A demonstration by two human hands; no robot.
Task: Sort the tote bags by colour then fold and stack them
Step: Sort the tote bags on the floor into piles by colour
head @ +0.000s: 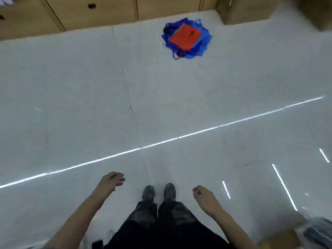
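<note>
Left hand (pixel 112 180), right hand (pixel 204 196) hang empty, loosely curled; tote bags (pixel 186 38) lie near boxes (pixel 100 13).

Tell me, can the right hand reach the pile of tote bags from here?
Probably not. The right hand hangs beside the legs, while the pile of tote bags lies far across the floor by the cardboard boxes. Nothing blocks the way; walking over should do.

Dark trousers (pixel 143 218), grey-mottled at shins; dark round-toed shoes (pixel 169 190); forearms (pixel 80 212), left hand (pixel 111 180), right hand (pixel 204 196) bare.
</note>
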